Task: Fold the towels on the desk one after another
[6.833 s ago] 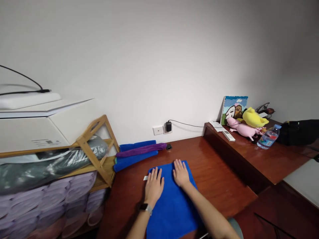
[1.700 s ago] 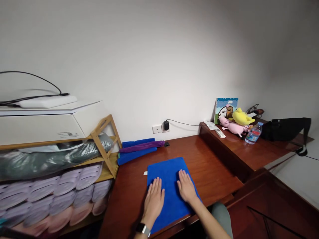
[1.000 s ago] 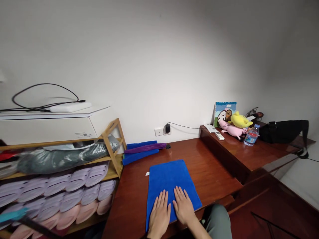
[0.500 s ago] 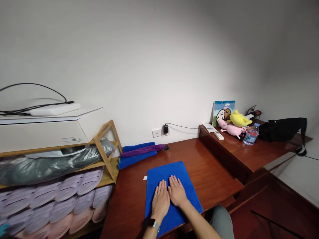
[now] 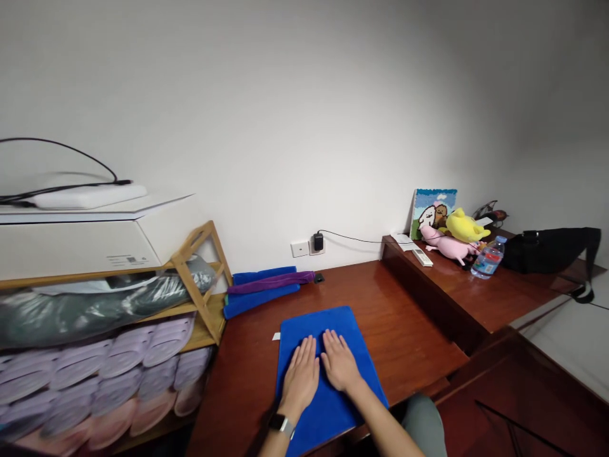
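A blue cloth lies spread flat on the brown wooden desk, with a small white tag at its left edge. My left hand rests palm down on the cloth, fingers stretched out, a watch on the wrist. Beside it, a little to the right, my right hand also lies flat on the cloth, fingers extended. A narrow strip of blue shows between the two hands. Neither hand grips anything.
Folded blue cloths and a purple cloth lie by the wall. A raised shelf on the right bears plush toys, a water bottle, a remote and a black bag. Left stands a slipper rack.
My hands have moved slightly apart on the cloth, the left one shifting leftward. The camera view has shifted a little.
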Action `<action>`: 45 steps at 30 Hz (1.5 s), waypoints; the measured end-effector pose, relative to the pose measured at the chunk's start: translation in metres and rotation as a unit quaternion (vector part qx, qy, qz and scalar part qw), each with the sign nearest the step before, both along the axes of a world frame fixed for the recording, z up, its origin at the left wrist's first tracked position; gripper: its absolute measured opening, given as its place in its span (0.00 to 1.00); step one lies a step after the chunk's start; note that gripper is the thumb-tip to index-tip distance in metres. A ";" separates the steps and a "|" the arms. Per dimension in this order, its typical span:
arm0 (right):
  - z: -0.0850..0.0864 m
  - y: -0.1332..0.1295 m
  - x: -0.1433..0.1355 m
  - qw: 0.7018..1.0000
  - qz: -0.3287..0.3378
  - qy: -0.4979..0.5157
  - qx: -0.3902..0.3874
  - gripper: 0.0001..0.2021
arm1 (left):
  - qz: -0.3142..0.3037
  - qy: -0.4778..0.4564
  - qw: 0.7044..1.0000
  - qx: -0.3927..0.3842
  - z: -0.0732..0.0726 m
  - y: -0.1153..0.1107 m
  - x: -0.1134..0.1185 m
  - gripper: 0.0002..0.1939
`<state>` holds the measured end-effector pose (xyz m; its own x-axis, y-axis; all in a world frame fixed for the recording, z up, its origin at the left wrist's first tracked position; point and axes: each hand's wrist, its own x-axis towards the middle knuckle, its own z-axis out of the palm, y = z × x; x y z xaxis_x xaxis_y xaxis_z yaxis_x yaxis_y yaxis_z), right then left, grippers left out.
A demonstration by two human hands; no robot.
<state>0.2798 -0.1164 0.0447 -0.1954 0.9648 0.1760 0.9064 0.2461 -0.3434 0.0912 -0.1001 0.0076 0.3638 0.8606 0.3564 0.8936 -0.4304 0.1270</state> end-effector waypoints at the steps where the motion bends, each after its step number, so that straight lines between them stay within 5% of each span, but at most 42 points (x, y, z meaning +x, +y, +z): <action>1: 0.000 0.001 -0.010 1.000 0.016 0.005 -0.006 0.30 | -0.014 0.006 1.000 -0.017 0.002 0.005 0.005 0.31; 9: 0.004 -0.001 -0.013 0.998 0.012 0.015 -0.052 0.30 | 0.009 0.009 0.998 -0.058 -0.013 0.009 -0.004 0.31; 19: -0.001 0.003 -0.013 0.998 0.020 -0.006 -0.056 0.32 | -0.004 -0.003 0.998 -0.068 -0.007 0.011 0.000 0.31; 30: 0.007 0.005 0.061 0.984 -0.113 -0.045 -0.130 0.34 | 0.022 -0.002 0.994 -0.108 0.004 0.010 0.002 0.32; 45: 0.012 0.007 0.048 0.987 -0.114 -0.046 -0.100 0.34 | 0.001 -0.039 0.994 -0.099 0.007 0.020 -0.010 0.33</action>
<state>0.3276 -0.1097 0.0564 0.0249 0.9992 -0.0312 0.9598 -0.0326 -0.2788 0.0807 -0.0803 0.0148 0.3398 0.9174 0.2073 0.8783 -0.3883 0.2789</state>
